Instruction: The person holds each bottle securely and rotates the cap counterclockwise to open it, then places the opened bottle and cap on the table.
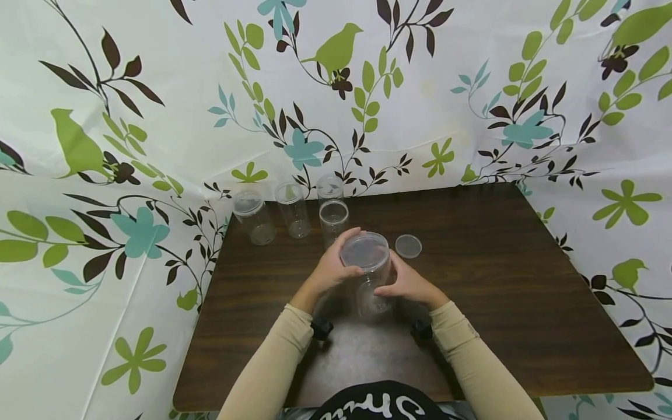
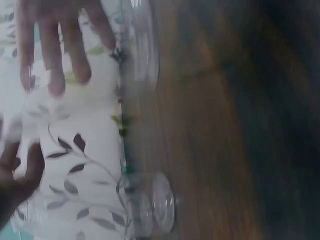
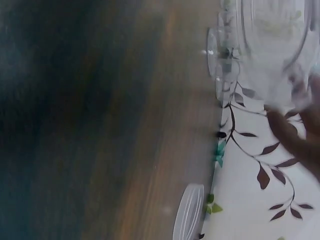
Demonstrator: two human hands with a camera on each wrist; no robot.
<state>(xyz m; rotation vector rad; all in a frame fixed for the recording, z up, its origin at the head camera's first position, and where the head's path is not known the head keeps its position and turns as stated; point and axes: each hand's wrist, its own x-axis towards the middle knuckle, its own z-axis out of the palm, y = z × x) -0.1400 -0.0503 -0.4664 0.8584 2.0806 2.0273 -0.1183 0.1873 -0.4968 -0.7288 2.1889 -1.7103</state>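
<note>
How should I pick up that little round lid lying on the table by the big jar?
Pinch the loose lid by its rim, coming straight down from above. It lies flat and thin on the table, so there is no side wall to wrap fingers round. The right hand is nearest, though it now holds the jar.

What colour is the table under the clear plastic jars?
Dark brown wood-grain table, shown best in the head view.

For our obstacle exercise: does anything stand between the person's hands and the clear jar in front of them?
Nothing visible does. The left hand grips the lid on the clear jar, and the right hand holds the jar's side. The loose lid lies apart on the table.
</note>
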